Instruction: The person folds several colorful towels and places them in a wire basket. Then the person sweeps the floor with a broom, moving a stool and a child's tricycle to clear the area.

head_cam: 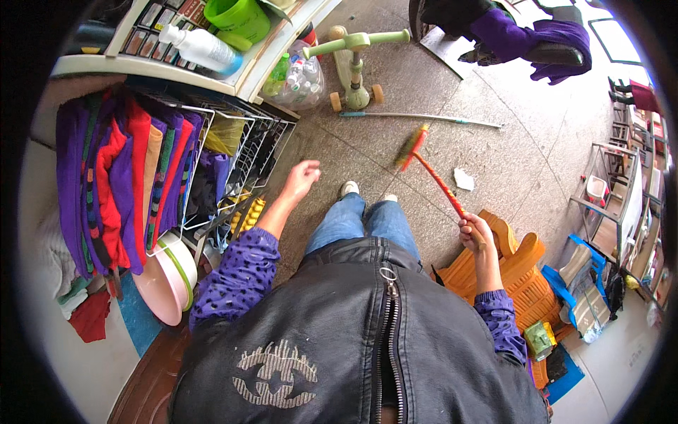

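My right hand (475,231) grips the handle of a short brush (445,188) with a red and yellow spiral-patterned stick. The brush head (411,147), red-backed with dark and yellowish bristles, points away from me above the floor; its edges are blurred, and I cannot tell whether it touches the floor. Nothing is in my left hand (303,179), which hangs in the air to the left with its fingers loosely bent. A crumpled white scrap (464,179) lies on the speckled floor (365,153) to the right of the brush.
A pole (424,116) lies across the floor before a green scooter (356,79). Bagged plastic bottles (299,79) stand by the counter. Left are a wire rack (259,146) with hanging textiles (127,175) and plastic basins (168,281). An orange chair (508,265) stands close on my right.
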A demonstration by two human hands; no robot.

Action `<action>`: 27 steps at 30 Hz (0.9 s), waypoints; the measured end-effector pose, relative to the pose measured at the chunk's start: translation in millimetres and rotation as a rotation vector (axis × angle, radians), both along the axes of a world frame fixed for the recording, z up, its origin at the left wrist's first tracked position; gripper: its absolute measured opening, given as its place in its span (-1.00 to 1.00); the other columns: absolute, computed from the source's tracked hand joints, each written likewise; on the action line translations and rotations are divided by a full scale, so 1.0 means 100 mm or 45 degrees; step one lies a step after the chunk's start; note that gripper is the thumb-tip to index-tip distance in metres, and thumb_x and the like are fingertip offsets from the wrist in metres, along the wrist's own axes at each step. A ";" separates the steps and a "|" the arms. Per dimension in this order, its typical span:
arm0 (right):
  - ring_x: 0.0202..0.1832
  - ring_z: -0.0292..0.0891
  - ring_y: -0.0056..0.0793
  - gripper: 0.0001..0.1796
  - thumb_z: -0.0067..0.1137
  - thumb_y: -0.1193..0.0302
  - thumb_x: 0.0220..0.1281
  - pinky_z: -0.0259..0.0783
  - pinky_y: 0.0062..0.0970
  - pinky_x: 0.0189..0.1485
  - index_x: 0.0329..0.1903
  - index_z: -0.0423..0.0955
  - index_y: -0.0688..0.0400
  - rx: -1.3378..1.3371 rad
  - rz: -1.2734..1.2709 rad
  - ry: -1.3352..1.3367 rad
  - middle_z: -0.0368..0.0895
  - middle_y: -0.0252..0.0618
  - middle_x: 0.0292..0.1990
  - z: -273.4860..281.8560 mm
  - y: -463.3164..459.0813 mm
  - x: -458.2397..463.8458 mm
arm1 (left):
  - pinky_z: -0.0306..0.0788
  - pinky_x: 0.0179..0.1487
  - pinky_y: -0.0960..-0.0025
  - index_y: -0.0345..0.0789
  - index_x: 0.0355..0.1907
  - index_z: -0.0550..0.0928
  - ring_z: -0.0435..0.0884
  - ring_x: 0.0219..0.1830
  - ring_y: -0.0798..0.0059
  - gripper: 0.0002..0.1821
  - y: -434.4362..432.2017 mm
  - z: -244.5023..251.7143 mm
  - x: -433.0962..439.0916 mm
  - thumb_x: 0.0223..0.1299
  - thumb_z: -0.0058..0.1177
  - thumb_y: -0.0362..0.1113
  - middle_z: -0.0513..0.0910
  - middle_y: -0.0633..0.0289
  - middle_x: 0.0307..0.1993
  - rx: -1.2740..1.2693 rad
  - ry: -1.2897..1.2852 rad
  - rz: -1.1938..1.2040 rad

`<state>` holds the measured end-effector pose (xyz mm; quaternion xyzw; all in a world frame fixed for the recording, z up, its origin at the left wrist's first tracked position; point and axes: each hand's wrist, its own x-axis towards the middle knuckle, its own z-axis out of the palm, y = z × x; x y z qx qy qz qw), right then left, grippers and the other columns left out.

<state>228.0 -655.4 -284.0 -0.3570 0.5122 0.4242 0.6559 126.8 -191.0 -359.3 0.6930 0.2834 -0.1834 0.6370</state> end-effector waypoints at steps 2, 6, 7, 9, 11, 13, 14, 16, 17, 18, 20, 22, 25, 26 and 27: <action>-0.78 0.20 -0.66 -0.89 -0.05 0.41 0.14 0.08 -0.66 -0.78 -0.31 0.22 0.02 -0.124 0.093 -0.043 0.36 -0.40 -0.65 -0.03 0.05 0.05 | 0.42 -0.14 0.50 -0.40 -0.03 0.46 0.52 -0.28 0.59 -0.70 0.00 0.03 0.54 0.15 -0.03 -0.40 0.57 0.26 -0.31 0.160 -0.235 -0.086; -0.76 0.20 -0.69 -0.91 -0.10 0.35 0.18 0.08 -0.65 -0.76 -0.34 0.21 0.02 -0.263 0.224 -0.141 0.35 -0.46 -0.64 -0.10 0.06 0.22 | 0.41 -0.15 0.48 -0.43 -0.04 0.47 0.53 -0.28 0.59 -0.69 -0.04 0.28 1.73 0.22 -0.06 -0.29 0.59 0.24 -0.30 0.196 -0.473 0.033; -0.76 0.21 -0.69 -0.91 -0.10 0.35 0.18 0.07 -0.65 -0.76 -0.32 0.20 0.01 -0.258 0.177 -0.129 0.35 -0.46 -0.64 -0.10 0.00 0.29 | 0.41 -0.16 0.49 -0.43 -0.06 0.46 0.55 -0.28 0.56 -0.66 -0.09 0.35 1.97 0.23 -0.07 -0.21 0.59 0.22 -0.29 0.049 -0.429 0.140; -0.76 0.20 -0.69 -0.92 -0.11 0.36 0.18 0.07 -0.65 -0.76 -0.31 0.21 0.01 -0.283 0.242 -0.110 0.35 -0.46 -0.64 -0.10 -0.12 0.47 | 0.43 -0.16 0.45 -0.40 -0.07 0.43 0.57 -0.26 0.47 -0.60 -0.20 0.41 2.38 0.23 -0.05 -0.09 0.59 0.17 -0.27 -0.303 -0.161 0.375; -0.75 0.22 -0.65 -0.84 -0.07 0.41 0.14 0.10 -0.64 -0.77 -0.21 0.21 0.00 -0.201 0.272 -0.132 0.35 -0.43 -0.63 -0.10 -0.27 0.69 | 0.45 -0.14 0.35 -0.36 -0.02 0.35 0.57 -0.23 0.34 -0.49 -0.32 0.35 2.75 0.17 -0.01 0.01 0.56 0.11 -0.25 -0.641 -0.005 0.698; -0.74 0.22 -0.65 -0.84 -0.06 0.42 0.14 0.12 -0.65 -0.75 -0.22 0.22 0.01 -0.195 0.251 -0.047 0.34 -0.43 -0.64 -0.10 -0.39 0.93 | 0.36 0.02 0.18 -0.34 0.08 0.20 0.45 -0.02 0.21 -0.28 -0.42 0.17 3.11 0.07 0.03 0.16 0.43 0.03 -0.06 -0.827 -0.036 1.045; -0.73 0.23 -0.66 -0.84 -0.06 0.42 0.13 0.12 -0.65 -0.75 -0.22 0.23 0.01 -0.141 0.224 -0.080 0.34 -0.43 -0.63 -0.08 -0.46 1.06 | 0.30 0.09 0.15 -0.33 0.10 0.19 0.40 0.03 0.21 -0.24 -0.43 0.05 3.30 0.04 0.03 0.19 0.38 0.02 -0.02 -0.885 -0.040 1.191; -0.73 0.22 -0.66 -0.85 -0.05 0.42 0.12 0.12 -0.65 -0.75 -0.23 0.24 0.03 -0.119 0.165 -0.008 0.34 -0.41 -0.62 -0.03 -0.60 1.31 | 0.13 0.24 0.11 -0.29 0.11 0.21 0.30 0.11 0.21 -0.20 -0.44 -0.21 3.66 -0.02 0.05 0.25 0.32 0.04 0.03 -1.048 -0.048 1.473; -0.73 0.21 -0.66 -0.85 -0.05 0.42 0.12 0.11 -0.66 -0.74 -0.23 0.26 0.03 -0.065 0.134 -0.015 0.34 -0.42 -0.61 0.00 -0.68 1.44 | 0.14 0.23 0.10 -0.29 0.09 0.23 0.32 0.10 0.22 -0.23 -0.45 -0.33 3.81 -0.01 0.05 0.24 0.33 0.06 0.02 -1.089 -0.060 1.574; -0.73 0.20 -0.66 -0.86 -0.05 0.42 0.13 0.10 -0.67 -0.74 -0.24 0.26 0.03 -0.123 0.204 -0.018 0.34 -0.42 -0.61 0.03 -0.75 1.56 | 0.15 0.23 0.10 -0.28 0.07 0.26 0.33 0.08 0.23 -0.27 -0.44 -0.43 3.94 0.00 0.05 0.22 0.34 0.07 0.00 -1.132 -0.080 1.680; -0.74 0.19 -0.67 -0.89 -0.07 0.43 0.14 0.08 -0.68 -0.73 -0.26 0.26 0.03 -0.147 0.203 0.031 0.34 -0.41 -0.60 0.07 -0.87 1.77 | 0.21 0.17 0.07 -0.25 -0.04 0.33 0.40 -0.04 0.26 -0.42 -0.45 -0.54 4.11 0.03 0.05 0.14 0.40 0.14 -0.10 -1.184 -0.233 1.880; -0.73 0.21 -0.65 -0.87 -0.07 0.43 0.14 0.09 -0.66 -0.73 -0.24 0.24 0.06 -0.119 0.202 0.080 0.35 -0.37 -0.59 0.10 -0.97 1.97 | 0.33 0.00 0.13 -0.23 -0.29 0.42 0.46 -0.24 0.32 -0.75 -0.33 -0.52 4.21 0.02 0.03 -0.16 0.47 0.24 -0.32 -1.274 -0.039 2.037; -0.73 0.23 -0.63 -0.87 -0.08 0.43 0.15 0.11 -0.65 -0.74 -0.24 0.23 0.07 -0.121 0.234 0.139 0.37 -0.34 -0.59 0.12 -1.01 2.26 | 0.36 -0.14 0.30 -0.25 -0.53 0.42 0.44 -0.39 0.39 -0.95 -0.19 -0.33 4.17 -0.08 -0.04 -0.36 0.44 0.30 -0.53 -1.247 -0.001 2.073; -0.73 0.24 -0.63 -0.89 -0.08 0.43 0.16 0.12 -0.65 -0.74 -0.27 0.22 0.07 -0.111 0.232 0.172 0.38 -0.33 -0.59 0.13 -1.00 2.36 | 0.36 -0.15 0.32 -0.26 -0.55 0.40 0.44 -0.41 0.40 -0.93 -0.16 -0.26 4.11 -0.08 -0.04 -0.36 0.42 0.30 -0.54 -1.283 -0.083 2.106; -0.73 0.24 -0.64 -0.91 -0.08 0.42 0.15 0.13 -0.65 -0.73 -0.31 0.23 0.08 -0.143 0.309 0.184 0.38 -0.34 -0.59 0.13 -0.98 2.47 | 0.36 -0.16 0.34 -0.26 -0.56 0.39 0.43 -0.43 0.41 -0.92 -0.14 -0.18 3.96 -0.08 -0.04 -0.35 0.41 0.30 -0.56 -1.312 -0.163 2.148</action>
